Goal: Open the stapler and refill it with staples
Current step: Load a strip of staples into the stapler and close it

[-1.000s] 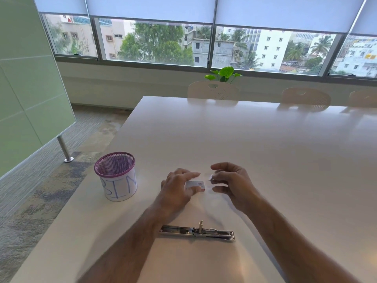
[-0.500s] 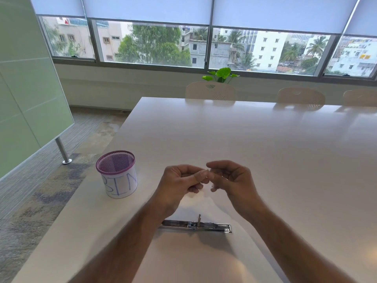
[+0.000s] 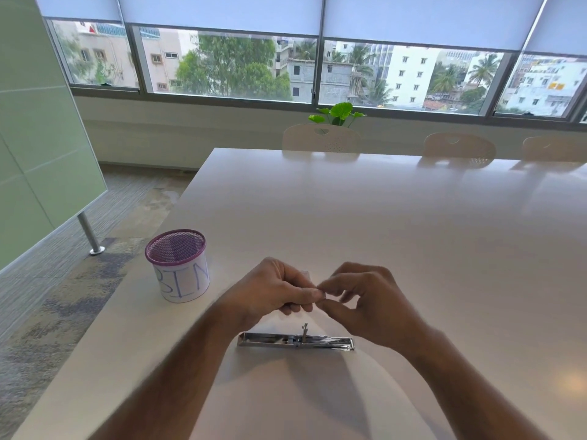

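Note:
The chrome stapler (image 3: 295, 340) lies opened out flat on the white table (image 3: 397, 236), with a small metal part standing up at its middle. Just above and behind it, both hands are raised off the table and meet fingertip to fingertip. My left hand (image 3: 270, 290) is curled around a small white staple box (image 3: 305, 273), of which only a corner shows above the fingers. My right hand (image 3: 365, 300) pinches at the box's right end with thumb and forefinger. Whether any staples are out of the box is hidden by the fingers.
A purple mesh cup (image 3: 178, 265) with a white paper label reading "BIN" stands to the left, near the table's left edge. Several pale chairs (image 3: 320, 138) line the far side. A green glass panel (image 3: 41, 138) on a metal leg stands on the floor at left.
The left hand lifted the staple box off the table and both hands came together above the stapler. The stapler has stayed in place.

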The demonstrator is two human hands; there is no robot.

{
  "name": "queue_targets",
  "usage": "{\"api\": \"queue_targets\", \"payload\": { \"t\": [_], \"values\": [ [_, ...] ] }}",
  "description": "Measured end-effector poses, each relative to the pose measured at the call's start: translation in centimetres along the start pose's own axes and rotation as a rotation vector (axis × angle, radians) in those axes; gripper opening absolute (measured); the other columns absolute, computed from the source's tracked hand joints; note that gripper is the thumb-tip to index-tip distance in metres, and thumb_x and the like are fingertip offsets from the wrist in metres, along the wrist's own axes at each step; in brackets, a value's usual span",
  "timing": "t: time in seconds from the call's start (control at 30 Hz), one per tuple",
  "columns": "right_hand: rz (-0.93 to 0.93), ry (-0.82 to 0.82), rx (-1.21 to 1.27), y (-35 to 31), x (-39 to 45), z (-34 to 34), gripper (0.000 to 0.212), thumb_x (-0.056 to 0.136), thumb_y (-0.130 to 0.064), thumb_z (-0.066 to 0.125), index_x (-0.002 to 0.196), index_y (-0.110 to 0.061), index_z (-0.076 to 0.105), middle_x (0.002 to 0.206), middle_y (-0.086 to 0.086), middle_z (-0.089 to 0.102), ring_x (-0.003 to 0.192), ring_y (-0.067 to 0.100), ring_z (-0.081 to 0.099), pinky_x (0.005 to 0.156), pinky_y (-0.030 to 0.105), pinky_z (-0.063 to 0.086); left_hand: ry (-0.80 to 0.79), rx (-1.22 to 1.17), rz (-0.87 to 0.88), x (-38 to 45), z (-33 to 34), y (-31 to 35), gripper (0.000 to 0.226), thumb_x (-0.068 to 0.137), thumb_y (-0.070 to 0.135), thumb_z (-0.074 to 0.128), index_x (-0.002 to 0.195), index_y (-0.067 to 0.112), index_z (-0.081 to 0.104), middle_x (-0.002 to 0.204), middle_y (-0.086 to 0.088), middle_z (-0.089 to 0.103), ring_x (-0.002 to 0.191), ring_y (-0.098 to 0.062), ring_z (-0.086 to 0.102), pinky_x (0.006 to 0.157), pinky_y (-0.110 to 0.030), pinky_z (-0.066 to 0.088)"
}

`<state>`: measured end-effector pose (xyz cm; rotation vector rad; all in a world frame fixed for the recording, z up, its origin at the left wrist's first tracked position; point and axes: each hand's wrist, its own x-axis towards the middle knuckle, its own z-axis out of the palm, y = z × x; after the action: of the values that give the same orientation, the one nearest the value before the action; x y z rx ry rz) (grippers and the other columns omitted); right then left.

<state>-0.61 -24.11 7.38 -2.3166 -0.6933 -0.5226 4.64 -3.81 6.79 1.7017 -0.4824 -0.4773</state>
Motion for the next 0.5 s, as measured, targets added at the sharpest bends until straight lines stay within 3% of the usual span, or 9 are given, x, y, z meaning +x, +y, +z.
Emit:
{"api": "queue_targets", "payload": {
  "t": [0.17, 0.27, 0.33, 0.43, 0.5],
  "values": [
    [0.105, 0.028, 0.079, -0.1, -1.0, 0.2, 0.006, 0.076, -0.019, 0.081, 0.079, -0.024, 0.079, 0.073, -0.009, 0.070, 0.067, 0.010, 0.068, 0.059, 0.025, 0.058, 0.091, 0.145, 0.059, -0.4, 0.0, 0.1, 0.020, 0.082, 0.032, 0.077, 0.082, 0.013, 0.080, 0.067, 0.006, 0.073, 0.059, -0.003, 0.054, 0.056, -0.017, 0.043],
    [0.263, 0.076, 0.155, 0.5, -1.8, 0.0, 0.013, 0.072, -0.017, 0.085, 0.070, -0.025, 0.076, 0.067, -0.008, 0.072, 0.064, 0.007, 0.068, 0.057, 0.023, 0.056, 0.154, 0.209, 0.119, -1.0, -0.7, -0.1, 0.008, 0.083, 0.022, 0.078, 0.088, 0.017, 0.080, 0.072, 0.015, 0.074, 0.063, 0.003, 0.057, 0.059, -0.012, 0.045],
    [0.395, 0.102, 0.243, 1.0, -2.1, -0.2, 0.019, 0.073, -0.012, 0.086, 0.066, -0.024, 0.074, 0.062, -0.009, 0.071, 0.060, 0.005, 0.065, 0.058, 0.027, 0.054, 0.060, 0.380, 0.060, -1.7, -1.3, -0.4, 0.021, 0.074, 0.027, 0.083, 0.094, 0.024, 0.078, 0.082, 0.013, 0.074, 0.071, -0.001, 0.060, 0.065, -0.013, 0.049],
    [0.560, 0.175, 0.531, 1.7, -2.0, -0.6, 0.017, 0.075, -0.001, 0.083, 0.066, -0.013, 0.075, 0.057, -0.002, 0.067, 0.058, 0.016, 0.062, 0.057, 0.033, 0.057, -0.097, 0.750, -0.012, -2.1, -0.7, -1.3, 0.055, 0.057, 0.049, 0.087, 0.107, 0.034, 0.072, 0.099, 0.016, 0.065, 0.089, -0.005, 0.059, 0.077, -0.021, 0.051],
    [0.619, 0.203, 0.653, 2.0, -1.9, -0.8, 0.013, 0.076, -0.001, 0.081, 0.068, -0.010, 0.075, 0.060, 0.004, 0.068, 0.060, 0.018, 0.063, 0.056, 0.031, 0.058, -0.125, 0.838, 0.022, -1.8, 0.4, -1.9, 0.062, 0.054, 0.055, 0.088, 0.110, 0.033, 0.072, 0.101, 0.015, 0.061, 0.087, -0.002, 0.056, 0.080, -0.023, 0.050]
  ]
}}
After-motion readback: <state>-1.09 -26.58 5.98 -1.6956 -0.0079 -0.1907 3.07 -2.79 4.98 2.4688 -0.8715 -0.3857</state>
